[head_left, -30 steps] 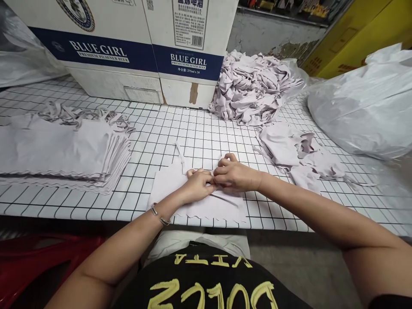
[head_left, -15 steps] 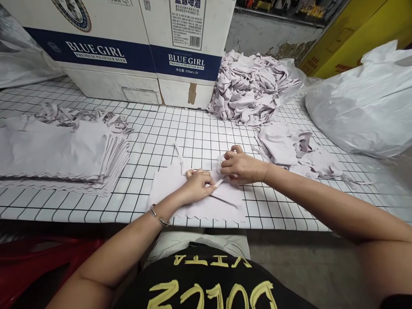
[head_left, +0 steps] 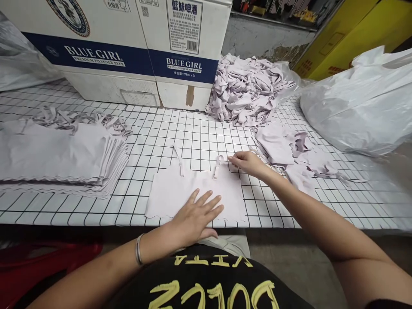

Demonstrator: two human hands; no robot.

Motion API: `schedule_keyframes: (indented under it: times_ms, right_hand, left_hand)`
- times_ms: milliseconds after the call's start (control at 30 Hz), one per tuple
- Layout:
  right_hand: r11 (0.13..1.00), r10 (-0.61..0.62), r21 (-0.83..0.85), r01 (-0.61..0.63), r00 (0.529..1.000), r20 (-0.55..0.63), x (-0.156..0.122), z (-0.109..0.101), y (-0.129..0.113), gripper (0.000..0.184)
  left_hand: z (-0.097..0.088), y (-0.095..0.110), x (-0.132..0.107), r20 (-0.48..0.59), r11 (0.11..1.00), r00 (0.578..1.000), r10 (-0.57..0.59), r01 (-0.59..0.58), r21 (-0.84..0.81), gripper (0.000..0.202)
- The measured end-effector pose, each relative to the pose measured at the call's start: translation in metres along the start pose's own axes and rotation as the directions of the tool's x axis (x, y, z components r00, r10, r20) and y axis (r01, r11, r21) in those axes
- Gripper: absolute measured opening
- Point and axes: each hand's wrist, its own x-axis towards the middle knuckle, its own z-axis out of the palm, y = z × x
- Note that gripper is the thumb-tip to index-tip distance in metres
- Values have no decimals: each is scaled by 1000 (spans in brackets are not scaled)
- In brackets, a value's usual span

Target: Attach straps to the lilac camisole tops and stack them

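Observation:
A pale lilac camisole (head_left: pixel 174 195) with thin straps lies flat in front of me, its wavy hem along the table's near edge. My left hand (head_left: pixel 196 214) rests on its lower middle, palm down, fingers spread. At the top right corner, my right hand (head_left: pixel 241 162) has its fingertips pinched together on the fabric's edge, beside the looped right strap (head_left: pixel 218 165). The left strap (head_left: pixel 178 159) stretches up across the tablecloth.
To the left sits a neat stack of similar camisoles (head_left: pixel 64 150). A beer carton (head_left: pixel 109 81) stands behind. Beyond my right hand are a few loose camisoles (head_left: pixel 280 146), a crumpled heap (head_left: pixel 247 90) and a full plastic bag (head_left: pixel 357 107). A grid-patterned tablecloth (head_left: pixel 154 133) covers the table.
My left hand has let go of the right strap and slid down, flattening on the camisole. My right hand has shifted slightly to the garment's top right corner. The strap now lies upward.

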Motion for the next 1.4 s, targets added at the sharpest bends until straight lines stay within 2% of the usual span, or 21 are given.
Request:
schedule_keyframes:
  times_ms: [100, 167, 233, 300, 400, 500, 600, 700, 767, 800, 833, 867, 933, 967, 1000, 1033, 1133, 1167, 1233, 1333, 1400]
  right_hand:
    - [972, -216, -119, 203, 971, -104, 16, 13, 5, 24]
    - [873, -442, -279, 400, 891, -103, 32, 21, 6, 29]
    - [786, -541, -407, 465, 837, -89, 48, 27, 6, 22]
    - [825, -495, -411, 388, 847, -193, 64, 29, 5, 14]
    - [984, -164, -120, 131, 930, -328, 81, 24, 6, 14]
    - [996, 91, 28, -88, 987, -136, 91, 10, 5, 35]
    - [994, 108, -30, -105, 990, 91, 95, -9, 1, 46]
    - [991, 99, 56, -123, 941, 323, 92, -30, -3, 48]
    - [986, 79, 114, -123, 939, 334, 83, -41, 0, 48]
    - [990, 77, 96, -106, 962, 263, 76, -44, 3, 47]
    - [995, 80, 45, -88, 986, 149, 66, -45, 7, 44]
    - [997, 78, -19, -77, 997, 18, 53, -42, 12, 40]
    - [990, 65, -110, -89, 977, -203, 23, -28, 23, 34]
    - [993, 54, -87, -77, 968, -245, 7, -18, 28, 32]
    - [997, 56, -43, -69, 966, -253, -9, -7, 31, 31]
    - [999, 50, 6, -50, 968, -245, -22, 4, 33, 30]
    - [997, 11, 74, 9, 964, -265, -40, 29, 25, 25]
    - [997, -8, 71, 30, 958, -287, -37, 32, 18, 24]
    - [995, -50, 68, 77, 943, -328, -22, 34, -2, 23]
    - [984, -125, 80, 158, 938, -323, -1, 28, -34, 22]
    - [979, -171, 56, 198, 933, -315, -3, 22, -44, 23]
  left_hand:
    - [4, -2, -6, 103, 1000, 994, 28, -28, 1, 72]
    - [4, -3, -5, 130, 1000, 991, 21, -20, -11, 73]
    - [2, -3, -4, 147, 999, 989, 22, -18, -31, 74]
    - [0, -3, -4, 157, 999, 987, 22, -14, -50, 75]
    - [-1, -3, -5, 161, 998, 987, 20, -10, -63, 76]
    - [1, -5, -6, 159, 998, 987, 22, -11, -68, 76]
    - [2, -5, -4, 165, 997, 986, 20, -7, -78, 76]
    - [-1, -1, -2, 156, 994, 987, 31, -14, -111, 75]
    - [-8, -1, -7, 81, 991, 996, -33, 43, -124, 63]
    - [-13, -2, -13, 12, 986, 993, -115, 116, -119, 54]
    - [-19, -6, -20, -71, 969, 970, -231, 224, -103, 44]
    - [-24, -10, -29, -160, 931, 918, -364, 355, -80, 36]
    - [-34, -21, -49, -308, 797, 753, -581, 603, -31, 28]
    - [-37, -27, -59, -351, 731, 684, -640, 682, -4, 27]
    - [-39, -31, -69, -365, 694, 653, -663, 720, 28, 29]
    - [-39, -34, -77, -347, 699, 673, -653, 712, 66, 33]
    - [-34, -34, -91, -149, 848, 865, -479, 500, 178, 47]
    - [-31, -31, -93, -82, 883, 905, -417, 425, 202, 52]
    - [-28, -23, -97, -13, 905, 931, -364, 357, 233, 58]
    - [-30, -13, -105, 7, 908, 931, -364, 353, 225, 60]
    - [-35, -11, -110, -69, 873, 892, -447, 452, 183, 49]
